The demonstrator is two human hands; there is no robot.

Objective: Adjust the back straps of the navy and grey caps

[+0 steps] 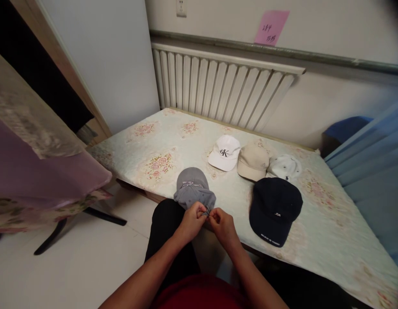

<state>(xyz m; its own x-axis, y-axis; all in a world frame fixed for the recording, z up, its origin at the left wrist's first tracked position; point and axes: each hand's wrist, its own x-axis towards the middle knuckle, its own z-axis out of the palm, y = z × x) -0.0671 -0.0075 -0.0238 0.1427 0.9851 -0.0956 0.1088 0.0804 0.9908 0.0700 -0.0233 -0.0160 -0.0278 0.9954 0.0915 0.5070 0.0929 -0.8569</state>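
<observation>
A grey baseball cap [194, 191] lies near the front edge of the bed, its brim pointing away from me and its back strap toward me. My left hand [194, 219] pinches the strap end at the rear of the cap. Close beside it, my right hand [220, 223] has its fingertips closed on the same strap. The fingertips nearly meet, and the fastening between them is too small to make out. To the right of my hands a navy cap [276, 210] rests on the bed.
On the flowered bedspread [131, 146] stand a white cap [225, 152], a beige cap [253, 162] and a pale cap [285, 166]. A radiator [218, 83] runs behind the bed. Cloth hangs over a chair [47, 171] at left; a blue curtain [375, 171] hangs at right.
</observation>
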